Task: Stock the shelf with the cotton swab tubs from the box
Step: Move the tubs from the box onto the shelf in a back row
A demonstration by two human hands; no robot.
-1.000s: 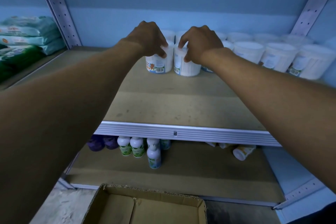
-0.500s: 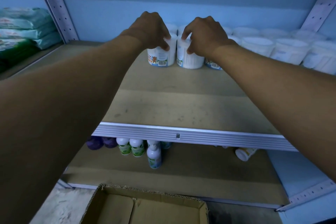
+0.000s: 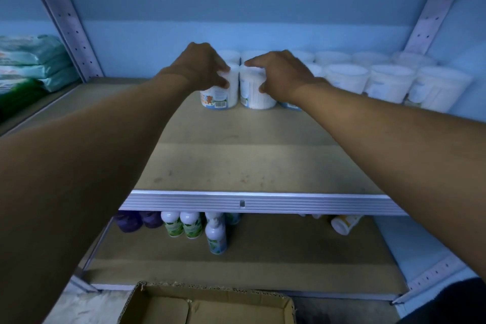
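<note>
Two white cotton swab tubs stand side by side at the back of the wooden shelf (image 3: pixel 236 160). My left hand (image 3: pixel 202 68) is wrapped over the left tub (image 3: pixel 218 98), which has a bear picture and a barcode. My right hand (image 3: pixel 278 73) grips the right tub (image 3: pixel 253 95) from above. Both tubs rest upright on the shelf, nearly touching. More white tubs (image 3: pixel 389 81) fill two rows to the right, along the back wall. The open cardboard box (image 3: pixel 205 305) lies at the bottom edge of the view, and the part of its inside that shows looks bare.
Grey slotted uprights (image 3: pixel 65 18) frame the shelf on both sides. Green and pale packs (image 3: pixel 29 66) are stacked on the neighbouring shelf at left. On the lower shelf stand several small bottles (image 3: pixel 189 223), and one bottle (image 3: pixel 342 222) lies on its side.
Both hands have stayed on the two tubs, setting them upright further back on the shelf beside the rows. The view shifted slightly.
</note>
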